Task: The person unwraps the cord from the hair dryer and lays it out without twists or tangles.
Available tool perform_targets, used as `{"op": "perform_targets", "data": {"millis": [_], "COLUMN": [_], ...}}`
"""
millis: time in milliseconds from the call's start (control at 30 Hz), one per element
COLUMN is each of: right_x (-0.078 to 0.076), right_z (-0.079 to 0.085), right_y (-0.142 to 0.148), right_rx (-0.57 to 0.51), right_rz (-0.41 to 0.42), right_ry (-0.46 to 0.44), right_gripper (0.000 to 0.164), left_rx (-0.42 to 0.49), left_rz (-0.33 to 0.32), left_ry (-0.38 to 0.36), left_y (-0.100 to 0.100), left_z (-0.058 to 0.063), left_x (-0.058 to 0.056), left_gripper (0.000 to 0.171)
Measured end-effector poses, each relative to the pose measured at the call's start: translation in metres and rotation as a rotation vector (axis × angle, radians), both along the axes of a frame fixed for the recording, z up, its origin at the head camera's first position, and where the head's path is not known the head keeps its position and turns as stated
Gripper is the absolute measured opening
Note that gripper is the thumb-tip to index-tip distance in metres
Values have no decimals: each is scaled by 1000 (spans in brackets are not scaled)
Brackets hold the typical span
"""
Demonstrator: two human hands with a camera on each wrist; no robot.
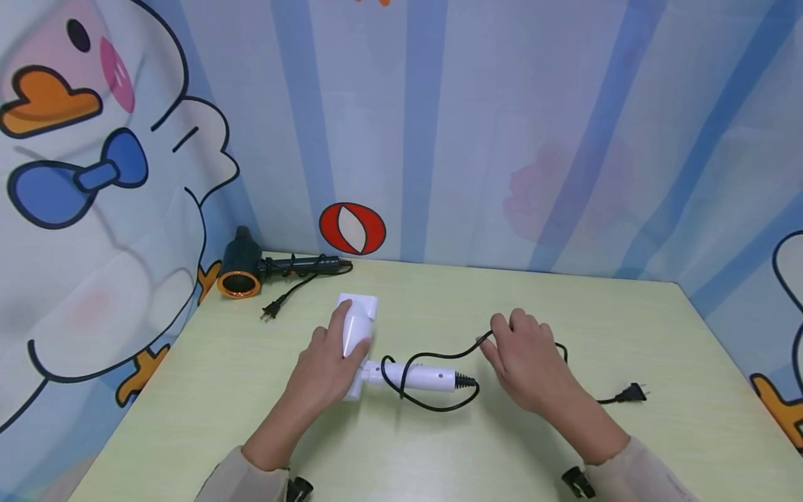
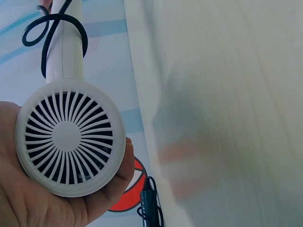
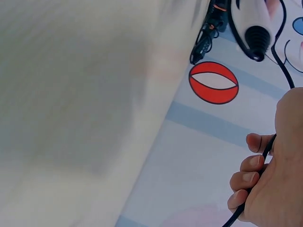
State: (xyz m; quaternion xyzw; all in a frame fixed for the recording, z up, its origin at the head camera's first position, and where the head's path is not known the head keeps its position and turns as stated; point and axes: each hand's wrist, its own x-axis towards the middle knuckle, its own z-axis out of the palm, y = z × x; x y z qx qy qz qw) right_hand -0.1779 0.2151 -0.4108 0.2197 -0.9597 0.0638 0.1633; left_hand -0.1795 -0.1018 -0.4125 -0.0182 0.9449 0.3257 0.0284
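A white hair dryer (image 1: 433,378) is held over the table by my left hand (image 1: 329,366), fingers and thumb curled round its head. In the left wrist view its round rear grille (image 2: 66,137) faces the camera, cupped in the palm. The handle points right, with a black power cord (image 1: 439,355) looped loosely about it. My right hand (image 1: 527,362) grips that cord to the right of the handle; in the right wrist view the cord (image 3: 241,208) runs through the curled fingers. The cord's two-pin plug (image 1: 630,394) hangs out beyond the right wrist.
A dark hair dryer (image 1: 241,261) with an orange rim lies at the table's back left corner. Its cord is wound round the handle, its plug (image 1: 271,309) lying in front. A printed fabric backdrop (image 1: 477,139) stands behind the pale table (image 1: 627,314).
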Motion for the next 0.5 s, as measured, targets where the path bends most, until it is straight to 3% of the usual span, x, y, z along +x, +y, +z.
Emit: {"op": "perform_targets", "data": {"millis": [267,500], "right_x": [7,19], "right_z": [15,24], "right_y": [0,-3], "right_rx": [19,7], "right_rz": [28,57], "right_ry": [83,101], "right_gripper": [27,26], "left_rx": [0,-3], "left_rz": [4,26], "left_ry": [-13,-43], "left_y": [-2,-3], "left_z": [-2,-2], "left_x": [-3,-8], "left_gripper": [75,75]}}
